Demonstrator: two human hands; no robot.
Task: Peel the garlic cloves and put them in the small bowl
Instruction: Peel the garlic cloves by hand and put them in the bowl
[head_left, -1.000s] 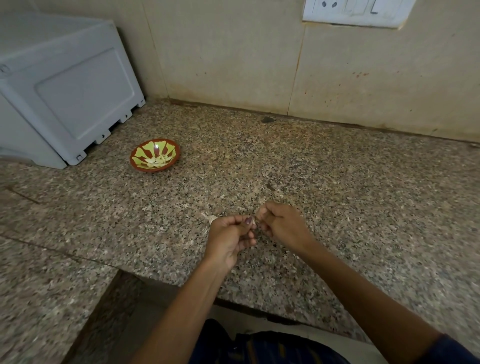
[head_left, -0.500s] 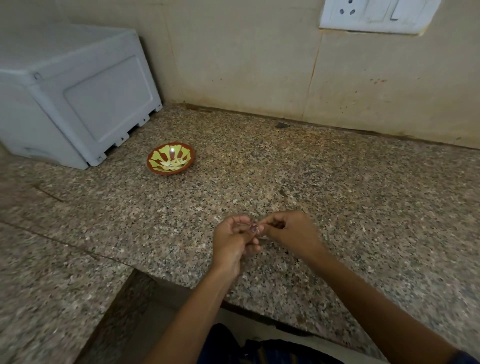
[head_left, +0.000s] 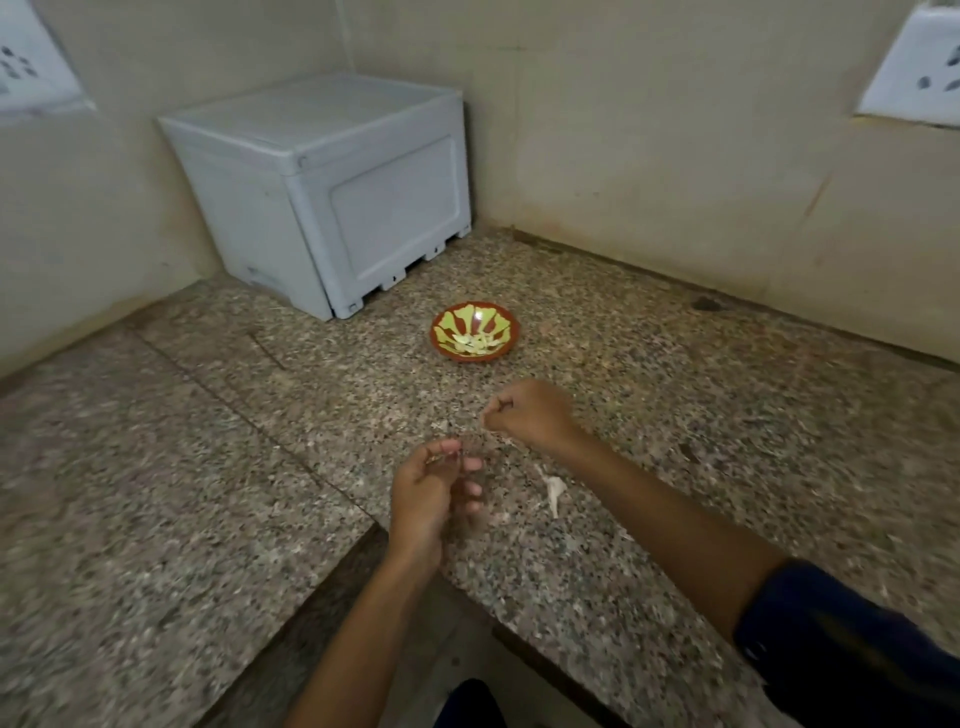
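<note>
Hands have parted since half a second ago, when both pinched together over one clove; the view has also swung left, so the grey plastic box now sits in the back corner of the worktop with the small bowl just in front of it.

Right hand is forward, nearer the bowl, fingers curled tight, thumb and forefinger pinched on something pale and tiny — clove or skin, too blurred to tell. Left hand hangs back near the worktop's front edge, fingers loosely curled; a thin scrap may be held at the fingertips, not certain.

Bowl holds several pale peeled cloves. One papery garlic piece lies on the worktop beside the right forearm.

Step, as judged: one clove done, carrying it to the bowl. Next move calls for a short reach forward and a release over the rim; then picking up the piece by the forearm.

Wall sockets at both upper edges; no readable writing or brand anywhere.
</note>
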